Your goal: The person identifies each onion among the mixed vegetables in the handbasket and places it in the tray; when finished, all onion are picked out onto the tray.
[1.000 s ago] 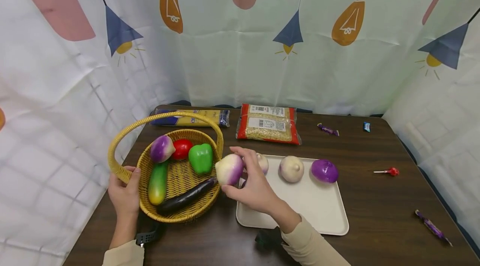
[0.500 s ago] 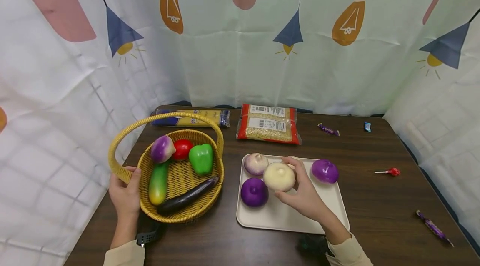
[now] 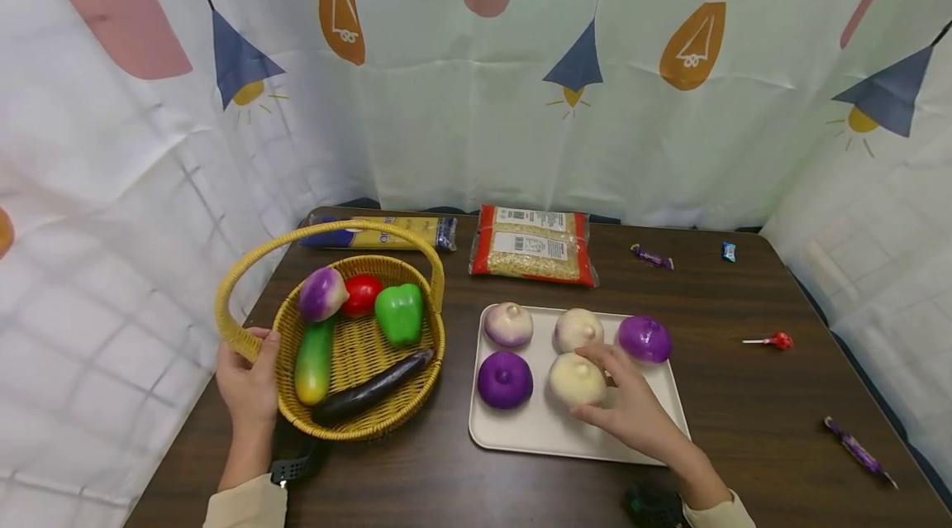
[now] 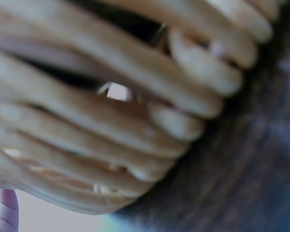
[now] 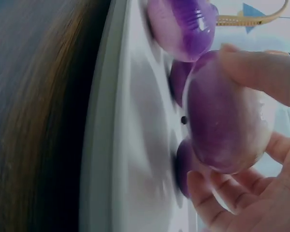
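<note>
My right hand (image 3: 625, 400) holds a white-and-purple turnip (image 3: 577, 380) between thumb and fingers, low over the front middle of the white tray (image 3: 521, 439). In the right wrist view the turnip's purple side (image 5: 217, 116) faces the tray. Two pale turnips, a dark purple one (image 3: 505, 381) and another purple one (image 3: 644, 340) sit on the tray around it. At the left, my left hand (image 3: 249, 379) grips the handle base of a yellow wicker basket (image 3: 357, 433). Blurred basket weave (image 4: 96, 116) fills most of the left wrist view.
Inside the basket lie a purple-white turnip (image 3: 323, 294), a tomato (image 3: 363, 295), a green pepper (image 3: 399, 315), a cucumber (image 3: 314, 363) and an eggplant (image 3: 372, 387). Behind stand a pasta pack (image 3: 379, 234) and a grain bag (image 3: 531, 245). A lollipop (image 3: 773, 340) and wrapped candies lie right.
My right hand has carried the turnip rightward from beside the basket to the tray and lowered it, its white end now facing up. My left hand stays on the basket.
</note>
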The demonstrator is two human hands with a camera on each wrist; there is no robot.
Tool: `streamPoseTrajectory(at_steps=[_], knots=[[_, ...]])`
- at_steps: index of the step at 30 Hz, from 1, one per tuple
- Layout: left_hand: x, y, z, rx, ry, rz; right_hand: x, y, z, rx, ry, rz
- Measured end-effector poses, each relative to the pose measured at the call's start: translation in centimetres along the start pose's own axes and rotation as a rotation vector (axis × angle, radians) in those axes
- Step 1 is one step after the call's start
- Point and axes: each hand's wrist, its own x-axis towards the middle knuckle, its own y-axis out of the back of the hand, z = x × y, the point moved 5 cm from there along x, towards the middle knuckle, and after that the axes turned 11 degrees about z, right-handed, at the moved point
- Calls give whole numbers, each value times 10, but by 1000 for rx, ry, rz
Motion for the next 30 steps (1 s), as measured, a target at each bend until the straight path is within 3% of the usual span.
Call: streamPoseTrajectory(at_steps=[8, 17, 21, 25, 30], knots=[[-3, -3, 9, 43, -35, -23, -6, -2, 10, -47, 11, 4], [-1, -3, 3, 31, -19, -16, -10, 4, 7, -65, 38, -8], [-3, -3, 13, 22, -11, -17, -4, 14, -9, -106, 83, 43], [-1, -1, 7, 28, -12, -6, 14, 16, -37, -90, 167, 107], [-5, -1, 15, 23, -11, -11, 39, -14, -81, 79, 242, 12]])
